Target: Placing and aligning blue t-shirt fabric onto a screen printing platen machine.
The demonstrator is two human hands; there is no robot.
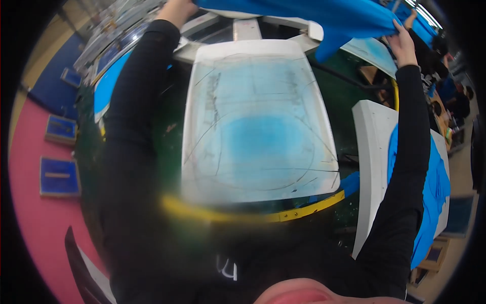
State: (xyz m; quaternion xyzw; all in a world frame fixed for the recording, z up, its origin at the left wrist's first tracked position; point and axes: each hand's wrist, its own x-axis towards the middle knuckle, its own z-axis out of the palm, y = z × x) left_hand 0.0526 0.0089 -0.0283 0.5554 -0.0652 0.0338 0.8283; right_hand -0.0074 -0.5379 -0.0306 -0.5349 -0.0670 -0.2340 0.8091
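Your right hand (403, 46) is pinching the blue cloth (304, 17) at 2 o'clock, left hand (184, 6) is sitting at 11 o'clock, fingers cropped, can't tell grip.

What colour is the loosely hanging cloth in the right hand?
Bright blue; the loosely hanging cloth shows best in the head view.

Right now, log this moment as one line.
Left hand: by cloth, grip cut off | right hand: gripping cloth | cloth: blue, spread between hands | board: uncovered, blue-stained middle
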